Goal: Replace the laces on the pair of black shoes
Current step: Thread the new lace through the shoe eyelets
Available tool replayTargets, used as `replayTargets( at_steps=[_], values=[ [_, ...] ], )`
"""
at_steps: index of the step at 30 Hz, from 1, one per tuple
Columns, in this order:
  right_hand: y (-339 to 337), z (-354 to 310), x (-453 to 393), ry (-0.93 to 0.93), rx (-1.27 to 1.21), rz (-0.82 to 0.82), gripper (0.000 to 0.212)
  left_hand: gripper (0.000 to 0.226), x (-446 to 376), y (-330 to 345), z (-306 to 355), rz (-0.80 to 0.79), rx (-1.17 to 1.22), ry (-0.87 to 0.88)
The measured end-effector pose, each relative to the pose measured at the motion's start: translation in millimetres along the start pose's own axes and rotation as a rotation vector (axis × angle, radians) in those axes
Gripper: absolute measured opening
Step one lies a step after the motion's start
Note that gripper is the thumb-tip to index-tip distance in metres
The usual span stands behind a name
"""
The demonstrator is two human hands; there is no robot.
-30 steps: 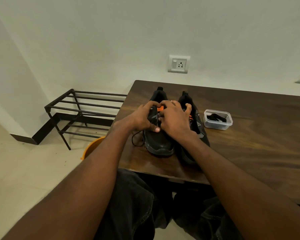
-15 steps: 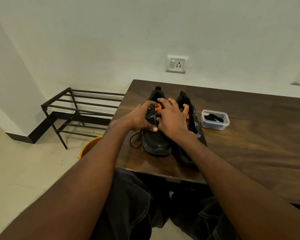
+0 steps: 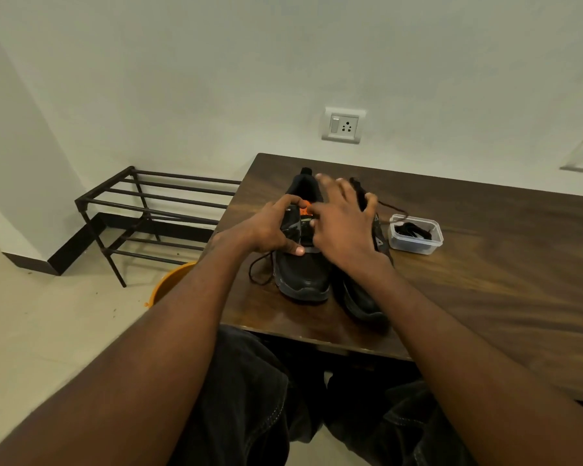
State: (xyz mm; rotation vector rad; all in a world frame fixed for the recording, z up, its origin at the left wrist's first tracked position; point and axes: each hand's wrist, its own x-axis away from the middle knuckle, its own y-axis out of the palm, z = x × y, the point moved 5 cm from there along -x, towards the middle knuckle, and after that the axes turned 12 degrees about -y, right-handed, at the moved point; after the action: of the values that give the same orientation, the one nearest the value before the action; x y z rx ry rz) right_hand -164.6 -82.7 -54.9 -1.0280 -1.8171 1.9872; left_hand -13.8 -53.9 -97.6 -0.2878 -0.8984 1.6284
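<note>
At the centre of the frame we see the pair of black shoes side by side on the dark wooden counter [image 3: 485, 264], toes pointing toward the lower edge. The left shoe [image 3: 302, 270] shows orange at its tongue and a loose black lace [image 3: 258, 272] looping onto the counter at its left side. Our left hand [image 3: 270, 227] grips this shoe at the eyelet area, fingers curled over the top and thumb pressed on the upper. Our right hand [image 3: 342, 227] hovers over the gap between the shoes with fingers spread; the thumb side sits near the orange tongue, and we cannot tell whether it pinches a lace there. The right shoe [image 3: 364, 297] lies mostly under that hand and wrist. A thin dark lace end [image 3: 392, 207] trails from behind the little finger toward the right.

Just right of the shoes stands a small clear tub [image 3: 414, 242] holding black laces. Left of the counter are a dark metal rack [image 3: 142, 210] and an orange bucket [image 3: 169, 285] on the floor. A wall socket [image 3: 342, 125] sits above.
</note>
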Motion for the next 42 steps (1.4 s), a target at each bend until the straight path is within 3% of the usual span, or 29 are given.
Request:
replayTargets(
  at_steps=[3, 10, 17, 20, 24, 27, 30, 32, 36, 38, 42],
  values=[
    [18.8, -4.9, -4.2, -0.01, -0.058, -0.055, 0.024, 0.102, 1.0, -0.3, 0.2, 0.008, -0.017, 0.005],
    [19.3, 16.1, 3.4, 0.307, -0.302, 0.258, 0.021, 0.087, 1.8, -0.4, 5.0, 0.014, -0.037, 0.001],
    [10.2, 22.7, 2.0, 0.474, -0.339, 0.29, 0.017, 0.087, 4.7, 0.1, 7.9, 0.015, -0.04, -0.032],
    [2.1, 45.5, -2.5, 0.564, -0.507, 0.336, 0.015, 0.086, 6.0, -0.8, 7.9, 0.021, -0.062, -0.031],
    [-19.3, 45.5, -4.9, 0.271, -0.648, 0.215, 0.018, 0.064, 10.1, 0.7, 12.1, 0.013, -0.171, -0.013],
    [-33.3, 32.6, 8.8, 0.044, -0.64, -0.073, 0.011, 0.048, 12.9, 3.5, 15.0, 0.004, -0.233, 0.001],
    [-33.2, 30.3, 28.1, -0.047, -0.596, -0.33, 0.012, 0.032, 15.8, 4.6, 21.3, 0.092, -0.24, 0.037],
    [-29.9, 34.5, 32.3, -0.056, -0.502, -0.346, 0.015, 0.026, 18.0, 5.3, 25.6, 0.148, -0.264, 0.031],
    [-25.6, 36.5, 22.4, -0.037, -0.374, -0.191, 0.025, 0.022, 20.2, 2.4, 32.3, 0.272, -0.321, 0.035],
    [-22.7, 30.8, 16.3, -0.086, -0.222, -0.168, 0.042, 0.018, 20.2, 0.9, 34.8, 0.295, -0.312, 0.059],
    [-2.8, 20.3, 13.5, -0.103, -0.111, -0.33, 0.086, 0.011, 20.6, 4.9, 39.5, 0.262, -0.274, 0.092]
  ],
)
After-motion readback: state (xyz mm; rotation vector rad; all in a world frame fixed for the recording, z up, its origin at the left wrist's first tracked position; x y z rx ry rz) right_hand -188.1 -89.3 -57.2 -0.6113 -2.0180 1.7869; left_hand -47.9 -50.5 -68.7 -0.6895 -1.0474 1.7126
